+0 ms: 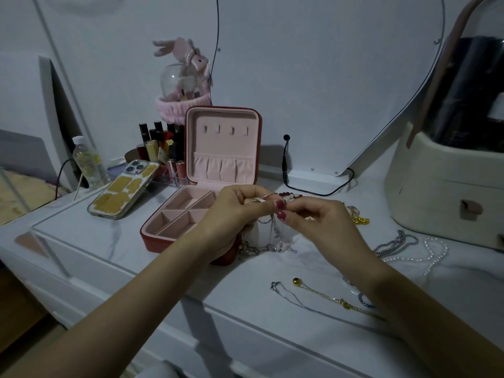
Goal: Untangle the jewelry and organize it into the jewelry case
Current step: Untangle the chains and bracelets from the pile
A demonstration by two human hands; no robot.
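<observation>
Head view, nearest first: along the front edge of the worktop [191, 268], toward its right corner, a thin silver chain [289, 294] and a gold chain with a round bead [327, 296] lie stretched out apart from each other, which I take to be pieces already freed and laid straight so they cannot knot again. Further right, a silver link chain [395, 245] and a string of pearls [425, 255] rest just beside each other near the right edge. Above the middle of the worktop my left hand [240, 211] and right hand [313, 216] meet, both grips narrow: the fingertips of each pinch the same tangle of fine chains [275, 233], held up so the loose strands hang down and show where they cross. A heavier chain with large links [249, 251] trails from the tangle onto the worktop, touching the case's front corner. Just behind and left of my hands sits the open jewelry case [174, 222], its pink compartments showing nothing inside where I can see them, lid propped upright with hooks and a pocket. A phone [122, 189] lies to its left, lipsticks [161, 143] stand behind it toward the back edge, and a cream storage box [441, 186] fills the back right corner.
</observation>
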